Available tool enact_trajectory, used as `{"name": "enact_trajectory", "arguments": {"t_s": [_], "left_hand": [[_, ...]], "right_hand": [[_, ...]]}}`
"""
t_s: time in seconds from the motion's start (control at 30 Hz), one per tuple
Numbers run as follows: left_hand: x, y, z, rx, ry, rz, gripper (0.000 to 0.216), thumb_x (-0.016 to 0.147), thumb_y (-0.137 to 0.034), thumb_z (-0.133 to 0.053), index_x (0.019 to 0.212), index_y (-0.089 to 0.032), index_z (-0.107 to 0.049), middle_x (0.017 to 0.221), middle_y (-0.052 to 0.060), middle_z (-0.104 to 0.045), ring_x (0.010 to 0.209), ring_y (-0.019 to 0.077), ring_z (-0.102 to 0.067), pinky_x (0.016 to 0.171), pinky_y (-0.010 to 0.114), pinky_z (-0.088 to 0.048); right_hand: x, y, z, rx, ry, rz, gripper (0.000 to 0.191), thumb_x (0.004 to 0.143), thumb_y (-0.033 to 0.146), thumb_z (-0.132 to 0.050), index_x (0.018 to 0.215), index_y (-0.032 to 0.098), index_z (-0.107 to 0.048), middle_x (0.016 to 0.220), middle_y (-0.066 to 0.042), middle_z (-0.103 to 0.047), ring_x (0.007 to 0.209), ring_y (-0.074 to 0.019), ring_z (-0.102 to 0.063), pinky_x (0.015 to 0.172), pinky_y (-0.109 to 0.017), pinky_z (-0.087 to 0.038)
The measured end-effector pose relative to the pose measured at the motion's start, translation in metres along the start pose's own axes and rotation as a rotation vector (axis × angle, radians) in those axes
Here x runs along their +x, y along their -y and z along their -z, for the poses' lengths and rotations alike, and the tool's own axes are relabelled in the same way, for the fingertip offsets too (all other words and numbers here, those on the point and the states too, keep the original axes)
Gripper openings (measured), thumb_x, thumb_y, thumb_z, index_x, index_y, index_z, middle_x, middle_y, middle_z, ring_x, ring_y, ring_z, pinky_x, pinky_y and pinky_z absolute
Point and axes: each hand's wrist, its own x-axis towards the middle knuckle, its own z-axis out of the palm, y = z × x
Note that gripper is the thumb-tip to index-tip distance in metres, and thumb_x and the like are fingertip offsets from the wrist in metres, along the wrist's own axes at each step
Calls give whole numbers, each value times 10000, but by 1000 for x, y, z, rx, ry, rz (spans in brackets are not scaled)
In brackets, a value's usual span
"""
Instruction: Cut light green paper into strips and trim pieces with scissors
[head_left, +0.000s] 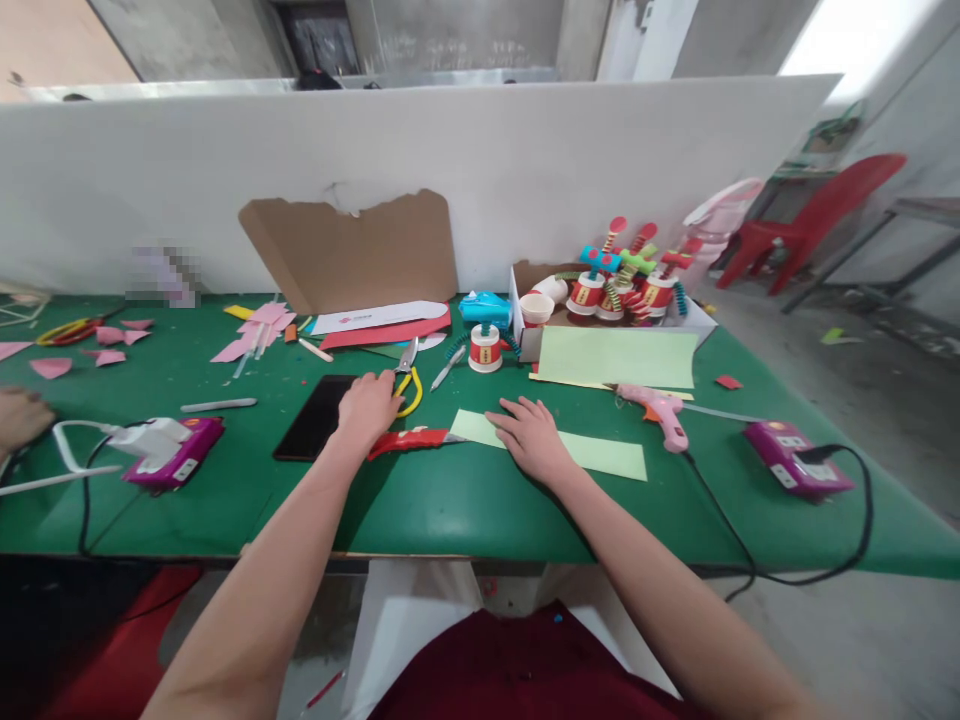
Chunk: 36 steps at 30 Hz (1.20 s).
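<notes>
My left hand [369, 408] is closed over one handle of the yellow-handled scissors [409, 395], which lie on the table with blades pointing away; its fingertips are partly hidden. My right hand [534, 440] rests flat, fingers spread, on a pale green paper strip [611, 456]. Between the hands lies a red-wrapped knife [412, 440], its blade tip at the strip's left end. Beside my left hand is a black phone [307, 420]. Beyond the hands stands a paper-cup figure [485, 348] with a blue top and coiled arms.
A pink glue gun [660, 412] lies at the right, its cord running to a purple power socket [796, 460]. Behind it are a pale green sheet [616, 357] and a box [529, 345] of cup figures. Pink paper scraps [259, 330] and another person's hand [21, 420] are leftward.
</notes>
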Motion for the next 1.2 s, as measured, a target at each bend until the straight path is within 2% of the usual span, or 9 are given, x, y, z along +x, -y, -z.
{"name": "enact_trajectory", "arguments": {"t_s": [0.07, 0.17, 0.2, 0.33, 0.47, 0.6, 0.87, 1.2], "left_hand": [[-11, 6, 2, -48, -7, -103, 330, 916, -354, -423, 1120, -158, -592, 1124, 147, -639, 1061, 301, -566, 874, 395, -447], [-34, 15, -5, -223, 37, -427, 337, 889, -449, -495, 1139, -254, -609, 1192, 56, -640, 1117, 263, -531, 940, 396, -411], [-42, 16, -9, -250, 41, -485, 346, 877, -438, -519, 1166, -265, -600, 1211, 49, -633, 1131, 261, -520, 946, 402, -403], [-60, 10, -30, -256, -66, -461, 347, 896, -290, -494, 1230, -230, -564, 1231, 90, -616, 1115, 257, -521, 906, 414, -405], [-60, 1, -41, -307, -136, -474, 330, 904, -225, -476, 1224, -204, -553, 1173, 95, -635, 1067, 246, -542, 889, 410, -419], [-56, -3, -43, -360, -145, -530, 260, 908, -213, -468, 1140, -191, -583, 1110, 88, -645, 1029, 241, -546, 896, 408, -432], [-60, -5, -42, -354, -185, -574, 288, 931, -189, -419, 1151, -178, -604, 1103, 95, -635, 1006, 234, -537, 895, 402, -445], [-63, -4, -46, -389, -220, -590, 307, 929, -187, -416, 1159, -185, -620, 1085, 94, -635, 973, 225, -537, 889, 399, -451]], "right_hand": [[0, -1, -1, 10, -10, 8, 378, 967, 294, -417, 1313, 294, -572, 1439, -66, -495, 1362, -289, -373, 1122, -543, -256], [2, -4, -2, 20, -39, 36, 370, 965, 285, -423, 1297, 305, -584, 1419, -69, -518, 1353, -282, -387, 1118, -552, -253], [3, -6, -2, 21, -44, 44, 363, 965, 284, -424, 1285, 314, -594, 1412, -64, -526, 1349, -280, -392, 1118, -555, -250], [5, -11, -3, 23, -26, 47, 340, 967, 295, -428, 1239, 338, -627, 1407, -45, -532, 1348, -280, -397, 1117, -556, -248], [3, -13, -2, 27, -1, 50, 343, 965, 298, -435, 1252, 353, -615, 1431, -29, -507, 1362, -283, -380, 1120, -555, -245], [0, -8, 1, 9, 12, 45, 361, 970, 294, -424, 1283, 381, -581, 1448, -13, -487, 1372, -276, -367, 1119, -548, -252], [1, -3, 5, 9, 58, 5, 353, 982, 306, -409, 1278, 379, -587, 1465, 9, -466, 1388, -276, -341, 1143, -524, -221], [1, -5, 0, -10, 24, 20, 349, 982, 317, -408, 1266, 409, -588, 1448, 15, -488, 1370, -268, -371, 1131, -532, -248]]}}
